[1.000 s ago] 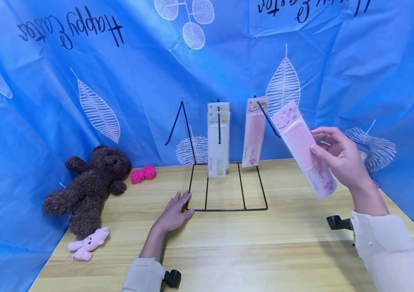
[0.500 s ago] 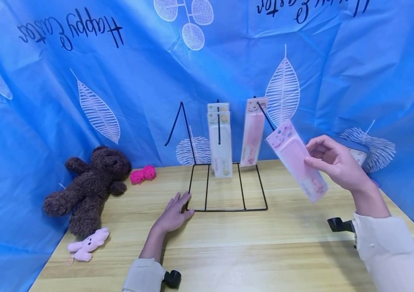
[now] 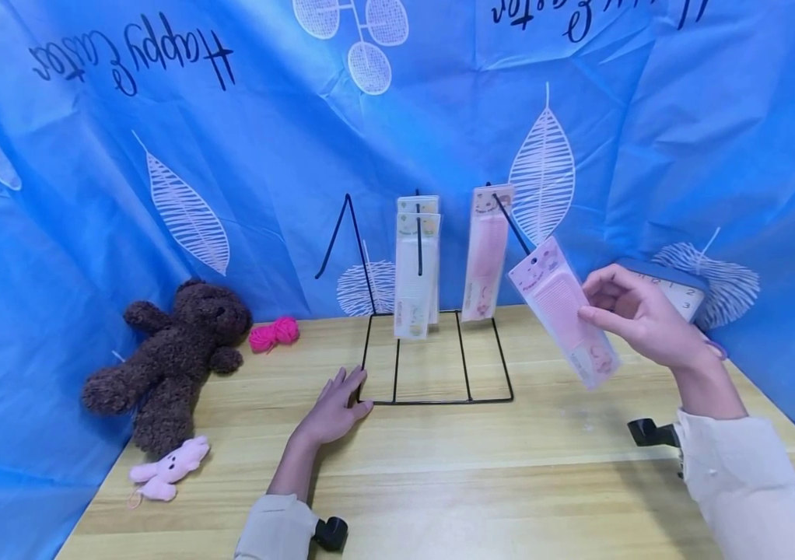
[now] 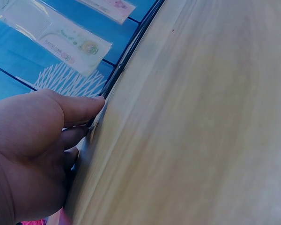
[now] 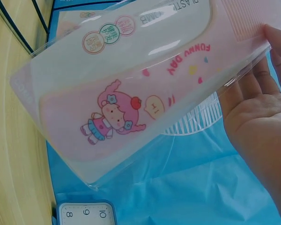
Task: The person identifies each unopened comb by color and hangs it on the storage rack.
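My right hand [image 3: 639, 315] pinches a pink comb in a clear packet [image 3: 569, 311] by its edge, thumb in front. The packet tilts, its holed top corner right at the tip of the rack's right hook [image 3: 513, 225]. In the right wrist view the comb packet [image 5: 112, 108] shows a printed cartoon girl on the handle. On the black wire rack [image 3: 439, 403], another pink comb packet [image 3: 487, 257] hangs from that hook, and white comb packets [image 3: 415, 280] hang from the middle one. My left hand [image 3: 330, 408] rests at the rack's front left corner, its thumb [image 4: 82, 108] touching the wire.
The rack's left hook [image 3: 334, 233] is bare. A brown teddy bear [image 3: 183, 350], a pink yarn bundle [image 3: 274, 334] and a small pink plush toy [image 3: 169, 468] lie at left. Behind my right hand stands a blue-framed clock [image 3: 681, 292], near the blue backdrop [image 3: 432, 124].
My right hand has brought the pink comb packet left and slightly down, its top now at the right hook's tip. The white comb packet in front swings slightly. My left hand stays put.
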Motion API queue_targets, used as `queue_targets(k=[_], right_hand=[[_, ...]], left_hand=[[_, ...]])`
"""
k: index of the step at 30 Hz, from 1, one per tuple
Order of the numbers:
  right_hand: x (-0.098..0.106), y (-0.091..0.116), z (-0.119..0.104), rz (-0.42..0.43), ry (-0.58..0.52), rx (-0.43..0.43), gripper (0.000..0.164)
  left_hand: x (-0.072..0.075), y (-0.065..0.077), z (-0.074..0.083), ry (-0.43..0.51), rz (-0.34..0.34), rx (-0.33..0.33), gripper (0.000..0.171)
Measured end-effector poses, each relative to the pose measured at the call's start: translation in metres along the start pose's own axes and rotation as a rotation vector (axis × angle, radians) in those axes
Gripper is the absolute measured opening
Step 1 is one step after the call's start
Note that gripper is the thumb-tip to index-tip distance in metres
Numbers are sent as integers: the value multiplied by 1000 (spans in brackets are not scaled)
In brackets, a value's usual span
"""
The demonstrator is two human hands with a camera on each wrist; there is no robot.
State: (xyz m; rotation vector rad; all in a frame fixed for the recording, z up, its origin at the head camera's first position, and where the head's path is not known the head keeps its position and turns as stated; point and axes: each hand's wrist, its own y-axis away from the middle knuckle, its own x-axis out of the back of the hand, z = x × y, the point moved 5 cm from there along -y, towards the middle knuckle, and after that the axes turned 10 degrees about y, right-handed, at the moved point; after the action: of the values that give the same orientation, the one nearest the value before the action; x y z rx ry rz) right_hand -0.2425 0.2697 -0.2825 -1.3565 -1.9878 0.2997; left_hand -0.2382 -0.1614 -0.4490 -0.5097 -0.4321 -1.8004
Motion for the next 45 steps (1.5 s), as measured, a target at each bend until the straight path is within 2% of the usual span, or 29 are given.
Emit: queue_targets(k=[9, 17, 22, 27, 35, 40, 45], right_hand=[[-2, 3, 6, 22, -11, -8, 25], [-8, 1, 13, 68, 68, -70, 18], [-18, -2, 17, 34, 147, -133, 12], [-33, -8, 22, -18, 161, -150, 11], [-51, -21, 28, 9, 263, -228, 16], [-57, -32, 32, 48, 258, -238, 20], [-62, -42, 35, 73, 207, -232, 23]], left_hand=[[1, -1, 1, -7, -1, 0, 60], [0, -1, 0, -12, -5, 0, 60], [-1, -1, -1, -4, -8, 11, 60], [-1, -1, -1, 2, -5, 6, 60], [-1, 0, -2, -9, -10, 3, 60], [0, 0, -1, -4, -8, 0, 60], [-1, 0, -1, -12, -6, 1, 60]])
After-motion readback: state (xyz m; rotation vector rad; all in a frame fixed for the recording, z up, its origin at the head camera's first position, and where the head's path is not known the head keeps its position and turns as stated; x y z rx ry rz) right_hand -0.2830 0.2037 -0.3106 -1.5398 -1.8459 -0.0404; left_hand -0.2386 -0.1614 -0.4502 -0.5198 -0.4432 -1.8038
